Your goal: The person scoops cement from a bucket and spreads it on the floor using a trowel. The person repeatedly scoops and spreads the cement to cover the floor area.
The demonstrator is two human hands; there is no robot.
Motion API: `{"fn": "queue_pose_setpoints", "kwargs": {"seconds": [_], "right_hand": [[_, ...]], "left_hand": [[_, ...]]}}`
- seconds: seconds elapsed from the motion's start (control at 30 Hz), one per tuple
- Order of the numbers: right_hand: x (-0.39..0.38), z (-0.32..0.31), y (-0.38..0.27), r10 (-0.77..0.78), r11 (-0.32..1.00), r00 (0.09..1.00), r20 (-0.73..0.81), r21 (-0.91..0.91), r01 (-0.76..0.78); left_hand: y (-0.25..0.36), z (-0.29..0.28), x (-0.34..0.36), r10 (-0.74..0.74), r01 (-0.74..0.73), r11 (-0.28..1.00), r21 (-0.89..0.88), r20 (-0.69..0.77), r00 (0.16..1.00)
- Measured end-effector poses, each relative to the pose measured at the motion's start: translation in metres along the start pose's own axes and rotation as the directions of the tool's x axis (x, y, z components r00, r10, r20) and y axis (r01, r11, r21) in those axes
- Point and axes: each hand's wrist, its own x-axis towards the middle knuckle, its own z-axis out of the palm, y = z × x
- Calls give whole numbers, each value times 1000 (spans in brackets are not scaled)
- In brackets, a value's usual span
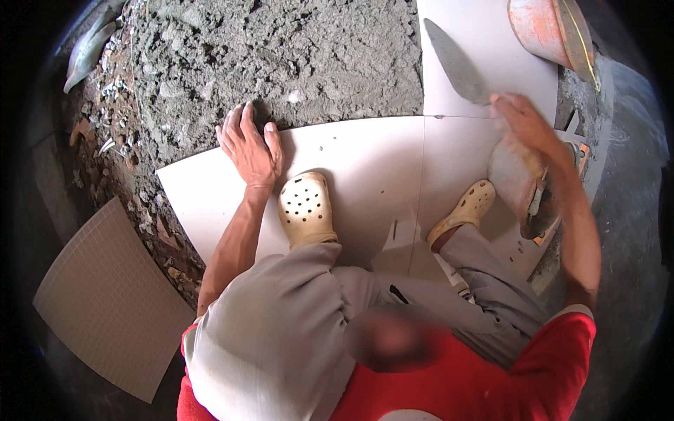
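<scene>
The trowel (455, 62) is at the upper right of the frame, its long grey blade tapering to a point over a white tile (505, 77). The right hand (523, 123), blurred, has its fingers closed around the handle. The left hand (249, 147), left of centre, has its fingers spread, tips at the edge of the rough, lumpy grey mortar (281, 56). A smeared orange bucket (537, 29) stands upper right, its contents hidden. Below the right hand, a stained pail (507, 175) leans, its contents unclear.
</scene>
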Motion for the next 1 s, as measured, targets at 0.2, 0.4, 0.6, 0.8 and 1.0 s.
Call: {"fn": "queue_pose_setpoints", "kwargs": {"seconds": [0.2,0.4,0.6,0.8,1.0], "right_hand": [[-8,156,-18,147,389,878,456,790,-475],[-13,246,-118,98,286,933,346,888,-360],[18,266,-192,-140,519,934,329,828,-213],[31,245,-213,-380,912,898,221,254,323],[32,209,-182,-615,609,765,191,-501,615]], "left_hand": [[1,-2,0,-33,33,999,-9,0,999],[1,-3,-1,-23,22,999,-43,-12,1000],[-2,-4,-3,-46,42,996,-74,-45,998],[-8,-2,-6,-118,98,985,-139,-146,982],[-31,-25,12,-242,218,970,-106,-327,914]]}}
